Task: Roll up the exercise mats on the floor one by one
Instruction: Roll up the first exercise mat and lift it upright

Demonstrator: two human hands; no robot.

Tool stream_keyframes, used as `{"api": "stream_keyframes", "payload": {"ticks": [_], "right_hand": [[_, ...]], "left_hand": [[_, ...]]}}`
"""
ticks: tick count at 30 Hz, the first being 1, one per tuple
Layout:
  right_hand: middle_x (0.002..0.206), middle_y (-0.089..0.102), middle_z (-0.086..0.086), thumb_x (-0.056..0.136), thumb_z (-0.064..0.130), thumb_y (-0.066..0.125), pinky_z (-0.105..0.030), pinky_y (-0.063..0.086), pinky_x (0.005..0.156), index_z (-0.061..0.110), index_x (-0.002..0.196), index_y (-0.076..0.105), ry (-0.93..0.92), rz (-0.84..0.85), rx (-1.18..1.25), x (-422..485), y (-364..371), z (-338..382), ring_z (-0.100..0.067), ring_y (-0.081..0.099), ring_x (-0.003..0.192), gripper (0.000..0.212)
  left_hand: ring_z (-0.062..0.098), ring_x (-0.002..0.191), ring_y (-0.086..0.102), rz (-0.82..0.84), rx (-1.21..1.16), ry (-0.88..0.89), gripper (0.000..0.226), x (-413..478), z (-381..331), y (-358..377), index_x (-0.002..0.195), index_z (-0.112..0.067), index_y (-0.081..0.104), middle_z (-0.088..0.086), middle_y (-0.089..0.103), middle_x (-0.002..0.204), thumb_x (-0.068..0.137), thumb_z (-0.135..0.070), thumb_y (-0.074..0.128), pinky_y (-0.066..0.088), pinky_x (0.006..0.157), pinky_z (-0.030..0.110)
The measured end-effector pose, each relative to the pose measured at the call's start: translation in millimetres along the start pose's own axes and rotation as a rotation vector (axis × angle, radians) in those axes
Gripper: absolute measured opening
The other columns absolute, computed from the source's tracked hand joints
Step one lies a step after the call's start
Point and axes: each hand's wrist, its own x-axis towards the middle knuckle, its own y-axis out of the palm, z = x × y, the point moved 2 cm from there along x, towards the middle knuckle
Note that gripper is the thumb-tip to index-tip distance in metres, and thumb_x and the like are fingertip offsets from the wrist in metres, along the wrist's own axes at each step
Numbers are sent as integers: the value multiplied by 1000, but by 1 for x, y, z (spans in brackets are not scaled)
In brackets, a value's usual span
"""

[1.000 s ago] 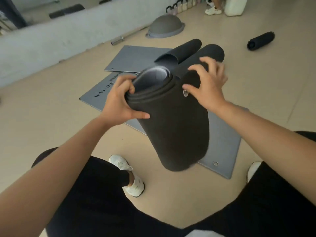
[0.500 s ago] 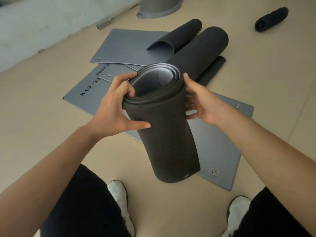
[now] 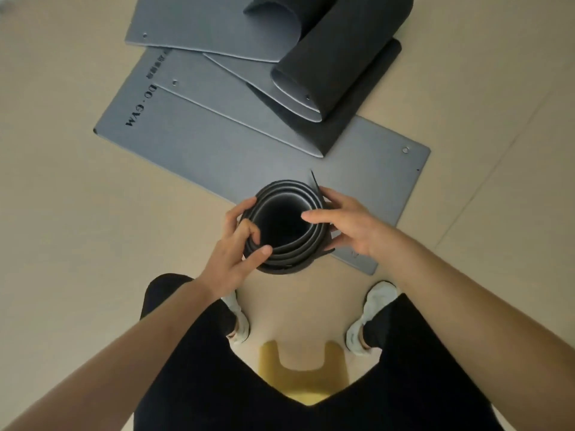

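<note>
A rolled black mat [image 3: 286, 227] is seen end-on from above, standing upright with its spiral layers and dark hollow core visible. It is held at its top rim by both hands. The left hand [image 3: 239, 250] is clamped on the rim's near-left side, fingers curled over the edge and thumb pressed against the outer layers. The right hand [image 3: 345, 223] is closed on the far-right side of the rim, with the index finger laid across the opening and the remaining fingers wrapped round the outer wall; a loose flap of the outer layer stands out just beyond this hand. The roll is positioned over the near edge of a flat grey mat [image 3: 357, 169] printed with lettering, which lies on the beige floor [image 3: 77, 228]. Beyond the roll, on top of that grey mat, further grey mats [image 3: 199, 24] are stacked, overlapping, and a partly rolled mat [image 3: 339, 57] with a black outer face is resting on them. Nearer than the roll, two white shoes [image 3: 370, 318] and black trouser legs are visible, with a yellow stool [image 3: 301, 381] between the legs.
</note>
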Motion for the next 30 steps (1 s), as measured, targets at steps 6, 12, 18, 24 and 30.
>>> {"api": "stream_keyframes", "payload": {"ticks": [6,12,18,24,30], "right_hand": [[118,71,15,76,3,86,-54,61,85,32,144,55,35,-47,-23,-31,12,-24,-15,70,104,80],[123,70,3,80,9,83,-42,65,75,26,146,55,-32,-204,-259,-56,14,-39,-19,71,106,73],[124,70,6,83,6,80,-40,60,93,23,143,58,-34,-206,-417,-81,18,-22,-11,68,110,66],[133,66,7,84,6,79,-38,57,100,21,147,54,-112,-163,-586,-109,81,36,-10,64,119,69],[126,70,9,84,8,79,-36,58,97,23,146,56,-134,-130,-661,-132,184,117,-6,69,110,68]], "left_hand": [[-7,151,14,-20,-136,-382,80,-33,-17,10,157,-15,8,-6,5,164,100,-48,55,24,124,24],[1,123,57,-7,-258,-695,55,-43,-39,12,155,-25,32,-8,55,139,105,-25,56,47,112,46],[15,113,67,-42,-331,-716,55,-51,-64,2,144,-30,47,-9,62,133,95,-11,61,55,100,53],[27,114,68,-132,-523,-709,52,-84,-96,-68,137,-35,50,-9,61,132,99,-1,59,63,85,48],[20,104,73,-199,-620,-719,53,-118,-104,-182,148,-20,48,-1,61,137,99,-3,61,64,81,47]]}}
